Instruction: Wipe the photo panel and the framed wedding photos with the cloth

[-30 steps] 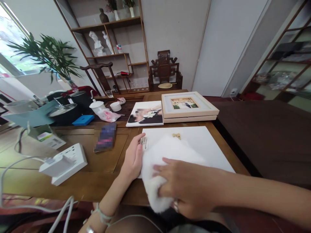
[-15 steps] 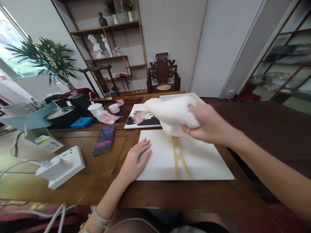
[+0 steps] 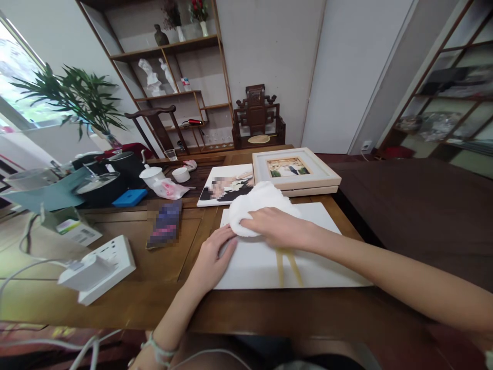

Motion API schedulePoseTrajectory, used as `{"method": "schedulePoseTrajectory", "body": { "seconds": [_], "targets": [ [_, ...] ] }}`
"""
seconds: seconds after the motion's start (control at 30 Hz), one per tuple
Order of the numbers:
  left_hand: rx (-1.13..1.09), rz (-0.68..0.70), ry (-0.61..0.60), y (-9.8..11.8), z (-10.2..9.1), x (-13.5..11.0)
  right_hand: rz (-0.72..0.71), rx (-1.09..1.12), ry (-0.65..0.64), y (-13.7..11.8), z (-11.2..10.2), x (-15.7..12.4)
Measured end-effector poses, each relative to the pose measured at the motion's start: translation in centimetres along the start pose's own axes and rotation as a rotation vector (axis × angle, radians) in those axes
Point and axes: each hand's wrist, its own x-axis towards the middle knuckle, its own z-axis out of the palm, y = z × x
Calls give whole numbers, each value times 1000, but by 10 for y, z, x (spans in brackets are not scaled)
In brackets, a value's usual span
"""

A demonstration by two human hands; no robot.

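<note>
A white fluffy cloth [image 3: 265, 198] is bunched under my right hand [image 3: 275, 226], whose fingers press into it on the white board [image 3: 246, 267]. The cloth covers the upper left part of the board. Two yellowish strips [image 3: 291, 267] run down the board's lower middle; their upper ends are hidden behind my hand and the cloth. My left hand [image 3: 213, 257] lies flat on the board's left edge, its fingers stretched out and their tips close to the cloth.
Behind the board stand a light wooden picture frame [image 3: 296, 187] and a flat photo panel [image 3: 215, 198]. To the left are a white power strip [image 3: 110, 267], a blurred dark purple item [image 3: 165, 223], a blue box [image 3: 130, 197] and a white teapot [image 3: 151, 174].
My right hand has brought the cloth down and to the left, from above the board onto its surface. The picture frame behind is now uncovered. My left hand has stayed in place.
</note>
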Motion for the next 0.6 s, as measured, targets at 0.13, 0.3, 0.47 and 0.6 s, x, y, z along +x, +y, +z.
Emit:
{"method": "schedulePoseTrajectory", "body": {
  "seconds": [0.13, 0.3, 0.47, 0.6],
  "targets": [
    [-12, -26, -6, -5, 3, -1, 98, 3, -11, 10, -4, -28],
    [-19, -25, -3, -5, 4, -2, 279, 26, -34, 19, -11, -69],
    [-2, -15, 14, -4, 4, -2, 426, 30, -109, 26, -12, -100],
    [-1, -13, 18, -3, 4, -2, 321, -27, -100, 14, 1, -115]
  ]
}}
